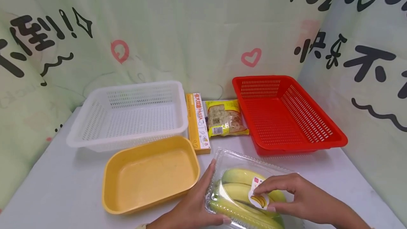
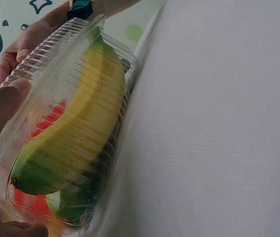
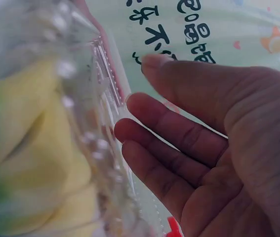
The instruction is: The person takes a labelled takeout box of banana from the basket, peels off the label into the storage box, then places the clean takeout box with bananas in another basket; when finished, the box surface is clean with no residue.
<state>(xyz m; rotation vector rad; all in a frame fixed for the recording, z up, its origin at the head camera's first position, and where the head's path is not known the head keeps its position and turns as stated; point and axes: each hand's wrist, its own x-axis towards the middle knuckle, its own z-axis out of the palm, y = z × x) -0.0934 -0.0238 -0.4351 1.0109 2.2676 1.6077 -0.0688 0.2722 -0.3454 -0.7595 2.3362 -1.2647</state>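
White table (image 1: 63,186), cartoon-print backdrop. Clear banana clamshell (image 1: 232,165) sits lower centre of frame. My left hand (image 1: 194,204) clamps its left edge, my right hand (image 1: 299,197) curls over the lid, fingertips on the sticker. Looks like the grasp stage; lifting next needs a firm two-sided squeeze. Yellow tray (image 1: 149,176) just left.

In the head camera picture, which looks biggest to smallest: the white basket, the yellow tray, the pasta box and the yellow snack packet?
1. White basket, though the yellow tray lies nearer the camera and looks nearly as large, so this order is unsure.
2. Yellow tray.
3. Pasta box.
4. Snack packet.
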